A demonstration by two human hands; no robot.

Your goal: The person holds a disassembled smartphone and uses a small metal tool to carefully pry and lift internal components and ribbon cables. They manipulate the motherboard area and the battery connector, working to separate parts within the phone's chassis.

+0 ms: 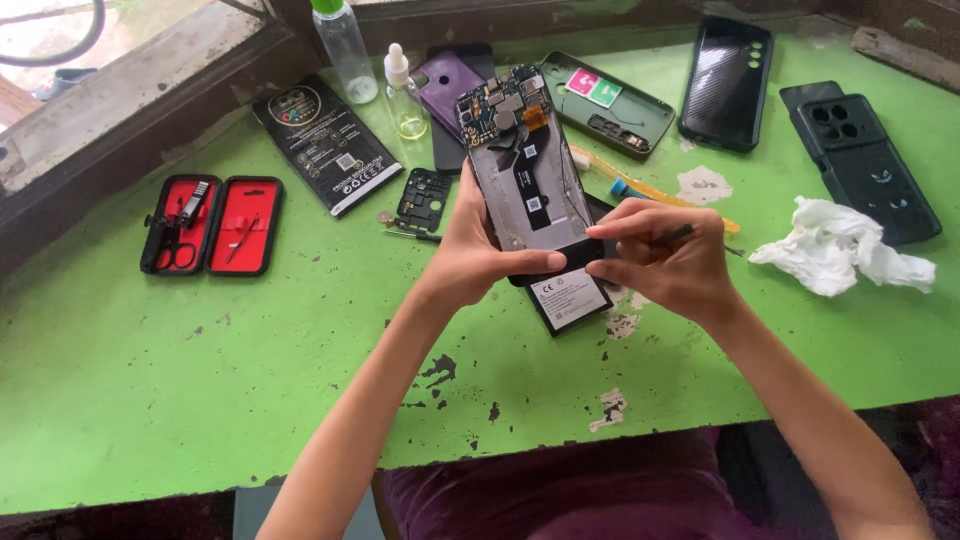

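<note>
My left hand (478,255) grips an opened phone (522,165), back cover off, its circuit board and flat cables showing, tilted up above the green table (200,370). The thumb lies across the phone's lower edge. My right hand (662,258) pinches a thin dark tool (678,235) at the phone's bottom right corner. A black battery (568,298) with a white label lies on the table just under both hands.
Around the hands lie an open red tool case (212,224), a black flat packet (326,142), two clear bottles (345,50), a purple case (448,78), a green back cover (612,103), two dark phone cases (725,82), a small black frame part (422,198), a toothbrush (640,188) and crumpled tissue (838,247).
</note>
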